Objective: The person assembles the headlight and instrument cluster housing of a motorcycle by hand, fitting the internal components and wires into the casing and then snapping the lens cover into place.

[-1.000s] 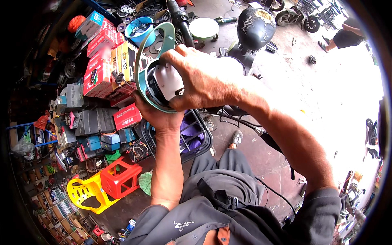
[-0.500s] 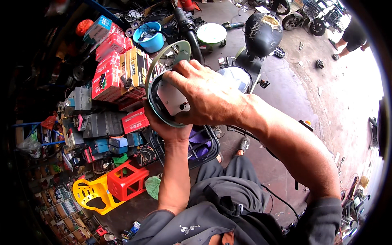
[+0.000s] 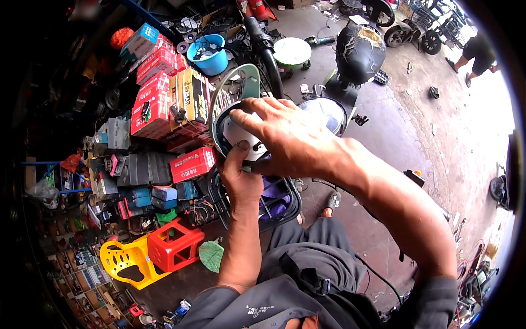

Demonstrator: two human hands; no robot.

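My left fingers (image 3: 239, 151): closed on the lower edge of the round housing (image 3: 234, 135), thumb against its pale metal plate; the others are hidden behind.
My right fingers (image 3: 255, 123): half open, spread across the plate; I cannot tell whether they grip.
Round housing: between my hands, its pale green band (image 3: 252, 82) standing up beyond them.
Wire basket (image 3: 297, 211): below my hands, purple cloth (image 3: 278, 206) inside.
Red plastic stool (image 3: 174, 249): lower left, against the yellow plastic seat (image 3: 121, 264).
Blue bucket (image 3: 217, 64): farther off, beyond the housing.
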